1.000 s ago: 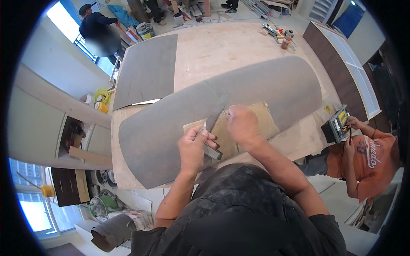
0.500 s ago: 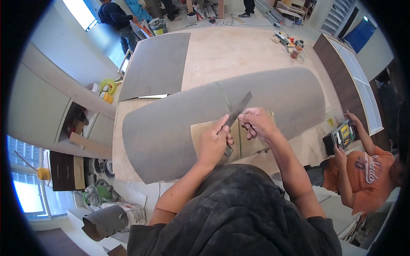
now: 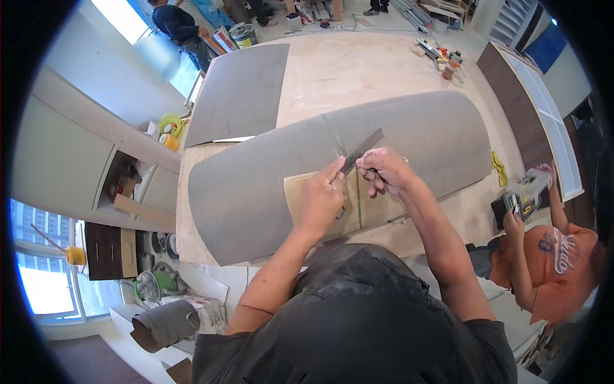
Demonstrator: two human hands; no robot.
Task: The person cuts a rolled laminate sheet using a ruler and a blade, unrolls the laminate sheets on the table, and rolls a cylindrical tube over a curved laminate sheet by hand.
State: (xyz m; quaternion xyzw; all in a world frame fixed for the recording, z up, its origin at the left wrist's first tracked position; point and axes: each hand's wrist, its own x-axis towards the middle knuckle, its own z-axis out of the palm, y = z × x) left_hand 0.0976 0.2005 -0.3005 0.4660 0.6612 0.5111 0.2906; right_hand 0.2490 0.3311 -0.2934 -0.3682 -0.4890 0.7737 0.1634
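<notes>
A large grey sheet (image 3: pixel 256 192), rolled into a wide flattened bundle, lies across the work table in front of me. A thin green strap (image 3: pixel 332 133) runs round it, over a piece of brown cardboard (image 3: pixel 300 185) on the near side. My left hand (image 3: pixel 325 195) is closed round a long flat dark blade (image 3: pixel 369 144), whose free end slants up and to the right. Close beside the blade, above the strap, my right hand (image 3: pixel 387 169) has its fingers curled in a pinch. What they hold, if anything, is hidden.
Another grey sheet (image 3: pixel 246 89) lies flat at the table's far left. Tools and a bottle (image 3: pixel 451 66) stand at the far right. A co-worker in an orange shirt (image 3: pixel 553 262) holds a clear-lidded case (image 3: pixel 527 195) on my right. Cabinets (image 3: pixel 70 147) line the left.
My hands and the blade have shifted slightly upward, staying close together. The co-worker's case now shows its clear lid raised. The whole view has moved a little.
</notes>
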